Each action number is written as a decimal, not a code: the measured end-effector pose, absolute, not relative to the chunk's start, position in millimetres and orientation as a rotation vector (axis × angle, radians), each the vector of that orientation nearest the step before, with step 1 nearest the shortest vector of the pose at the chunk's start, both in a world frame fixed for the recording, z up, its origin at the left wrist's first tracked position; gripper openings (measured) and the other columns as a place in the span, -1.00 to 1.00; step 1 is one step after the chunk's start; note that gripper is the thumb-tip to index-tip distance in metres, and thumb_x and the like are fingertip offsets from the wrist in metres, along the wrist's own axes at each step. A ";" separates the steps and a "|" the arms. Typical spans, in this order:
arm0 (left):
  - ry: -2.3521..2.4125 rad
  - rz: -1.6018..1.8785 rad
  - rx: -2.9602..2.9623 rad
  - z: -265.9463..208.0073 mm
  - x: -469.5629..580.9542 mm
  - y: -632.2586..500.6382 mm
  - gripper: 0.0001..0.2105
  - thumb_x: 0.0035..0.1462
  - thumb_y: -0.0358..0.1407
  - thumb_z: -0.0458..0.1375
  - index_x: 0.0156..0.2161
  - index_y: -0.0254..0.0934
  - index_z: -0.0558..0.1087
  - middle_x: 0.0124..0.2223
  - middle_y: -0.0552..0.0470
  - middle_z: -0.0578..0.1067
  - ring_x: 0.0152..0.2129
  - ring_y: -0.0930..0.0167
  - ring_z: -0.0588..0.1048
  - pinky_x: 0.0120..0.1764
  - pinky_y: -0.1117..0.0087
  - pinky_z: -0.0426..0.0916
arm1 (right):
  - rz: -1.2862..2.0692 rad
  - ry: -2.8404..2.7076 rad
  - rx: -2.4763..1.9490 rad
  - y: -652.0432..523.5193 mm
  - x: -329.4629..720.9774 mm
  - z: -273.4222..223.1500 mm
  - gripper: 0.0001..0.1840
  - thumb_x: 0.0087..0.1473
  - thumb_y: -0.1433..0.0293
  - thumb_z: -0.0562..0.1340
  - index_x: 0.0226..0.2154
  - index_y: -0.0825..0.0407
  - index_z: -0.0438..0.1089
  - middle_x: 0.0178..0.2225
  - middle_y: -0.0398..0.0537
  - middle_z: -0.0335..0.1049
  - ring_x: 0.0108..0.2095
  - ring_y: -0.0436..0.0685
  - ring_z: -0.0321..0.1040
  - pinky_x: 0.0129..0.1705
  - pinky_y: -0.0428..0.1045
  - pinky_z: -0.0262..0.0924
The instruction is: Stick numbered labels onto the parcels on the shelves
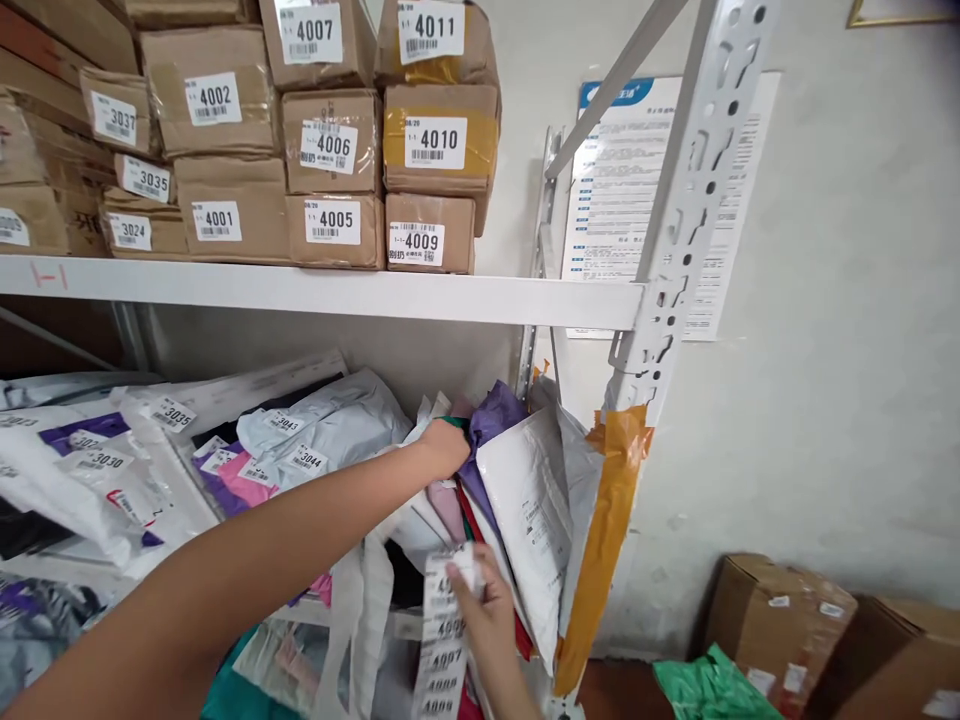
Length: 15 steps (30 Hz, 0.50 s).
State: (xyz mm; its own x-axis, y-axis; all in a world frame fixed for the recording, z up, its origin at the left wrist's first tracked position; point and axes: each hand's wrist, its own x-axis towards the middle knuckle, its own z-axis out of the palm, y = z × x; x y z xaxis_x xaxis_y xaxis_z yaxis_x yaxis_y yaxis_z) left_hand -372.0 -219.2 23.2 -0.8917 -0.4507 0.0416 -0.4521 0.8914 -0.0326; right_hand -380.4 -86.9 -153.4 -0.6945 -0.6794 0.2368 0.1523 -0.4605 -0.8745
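Note:
My left hand (448, 447) reaches in among the upright mailing bags at the right end of the lower shelf. Its fingers curl around the top edge of a bag, partly hidden; a purple mailing bag (496, 410) lies right against it. Lower down, my right hand (491, 605) pinches a strip of printed number labels (442, 635), thumb in front. The strip hangs down, with 4007 and several other numbers readable. Just right of both hands leans a white mailing bag (532, 500) with a printed label.
Numbered cardboard boxes (238, 205) are stacked on the upper shelf, above a white beam (322, 290). Grey and white parcels (330, 415) pile up at left. Orange tape (607, 540) wraps the rack post (686, 200). Cartons (772, 620) and a green bag (712, 688) sit at lower right.

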 end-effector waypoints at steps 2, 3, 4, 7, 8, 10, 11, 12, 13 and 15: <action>-3.101 0.075 0.655 28.8 -378.0 -212.9 -0.81 -0.26 -0.59 0.22 -0.44 -0.37 0.54 -0.23 -0.29 0.55 -0.18 0.04 0.46 -0.09 0.12 0.31 | -2.216 1.076 -0.662 -84.5 -390.7 -146.8 -0.62 -0.32 0.20 0.46 -0.38 0.02 0.51 -0.27 -0.07 0.49 -0.24 0.11 0.39 -0.16 -0.04 0.27; -3.145 0.071 0.624 31.1 -380.5 -209.4 -0.84 -0.26 -0.58 0.23 -0.47 -0.37 0.53 -0.28 -0.26 0.56 -0.23 0.07 0.48 -0.14 0.16 0.34 | -2.195 0.968 -0.601 -84.6 -394.5 -143.4 -0.54 -0.33 0.21 0.47 -0.29 0.00 0.50 -0.23 -0.05 0.50 -0.19 0.14 0.40 -0.12 0.00 0.27; -3.186 0.045 0.585 32.8 -382.9 -205.3 -0.87 -0.26 -0.55 0.24 -0.48 -0.36 0.53 -0.33 -0.22 0.57 -0.28 0.11 0.49 -0.19 0.21 0.36 | -2.164 0.867 -0.554 -85.3 -396.8 -140.6 -0.49 -0.34 0.22 0.48 -0.24 -0.01 0.49 -0.22 -0.03 0.51 -0.16 0.16 0.41 -0.07 0.04 0.27; -3.287 -0.099 0.423 35.6 -391.2 -189.8 -0.91 -0.14 -0.45 0.22 -0.45 -0.29 0.55 -0.38 -0.01 0.58 -0.40 0.32 0.49 -0.33 0.42 0.37 | -2.106 0.669 -0.440 -88.3 -398.4 -138.9 -0.55 -0.33 0.18 0.46 -0.32 0.03 0.51 -0.30 0.01 0.55 -0.13 0.24 0.42 0.01 0.14 0.24; -3.306 -0.147 0.371 36.2 -394.3 -184.5 -0.89 -0.10 -0.44 0.19 -0.41 -0.25 0.55 -0.37 0.06 0.58 -0.42 0.38 0.49 -0.35 0.48 0.36 | -2.104 0.628 -0.395 -89.2 -398.6 -140.2 -0.57 -0.32 0.14 0.45 -0.36 0.03 0.52 -0.32 0.02 0.55 -0.13 0.26 0.43 0.01 0.17 0.24; -3.308 -0.176 0.338 37.7 -399.4 -177.2 -0.84 -0.08 -0.43 0.17 -0.35 -0.22 0.55 -0.34 0.10 0.58 -0.44 0.41 0.49 -0.38 0.50 0.36 | -2.106 0.561 -0.308 -89.9 -400.8 -143.6 -0.56 -0.35 0.09 0.44 -0.41 0.03 0.53 -0.36 0.01 0.56 -0.12 0.29 0.43 0.02 0.19 0.24; -3.293 -0.150 0.369 38.6 -400.6 -176.0 -0.83 -0.11 -0.43 0.18 -0.33 -0.24 0.55 -0.33 0.06 0.58 -0.44 0.38 0.49 -0.37 0.46 0.37 | -2.107 0.537 -0.282 -89.7 -402.8 -145.0 -0.56 -0.37 0.08 0.45 -0.42 0.02 0.53 -0.36 0.00 0.56 -0.12 0.29 0.43 0.03 0.19 0.24; -3.266 -0.101 0.432 39.3 -400.4 -176.5 -0.82 -0.14 -0.42 0.20 -0.33 -0.27 0.55 -0.33 -0.02 0.58 -0.43 0.32 0.50 -0.35 0.39 0.39 | -2.103 0.523 -0.270 -89.2 -405.2 -146.0 -0.56 -0.38 0.09 0.45 -0.42 0.01 0.53 -0.35 0.00 0.56 -0.12 0.29 0.43 0.04 0.20 0.23; -3.228 -0.039 0.523 39.5 -398.5 -178.6 -0.80 -0.18 -0.43 0.22 -0.34 -0.31 0.54 -0.32 -0.11 0.58 -0.40 0.23 0.51 -0.32 0.31 0.40 | -2.094 0.515 -0.270 -88.4 -407.7 -146.6 -0.56 -0.37 0.10 0.46 -0.41 0.01 0.53 -0.34 0.00 0.56 -0.12 0.28 0.43 0.04 0.20 0.23; -3.136 0.053 0.722 37.9 -390.2 -185.9 -0.77 -0.28 -0.49 0.25 -0.37 -0.36 0.53 -0.30 -0.25 0.56 -0.33 0.08 0.50 -0.28 0.14 0.39 | -2.085 0.497 -0.296 -86.5 -412.8 -146.5 -0.56 -0.35 0.10 0.45 -0.40 0.02 0.54 -0.29 0.03 0.56 -0.11 0.26 0.43 0.08 0.19 0.20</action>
State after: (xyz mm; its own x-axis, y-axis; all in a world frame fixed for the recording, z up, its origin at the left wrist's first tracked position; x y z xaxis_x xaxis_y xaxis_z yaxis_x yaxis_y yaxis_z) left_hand -390.2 -185.9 37.9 -0.8967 -0.4376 -0.0670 -0.4351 0.8990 -0.0492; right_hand -412.8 -86.5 -146.5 -0.5296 -0.8481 0.0146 0.7503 -0.4763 -0.4585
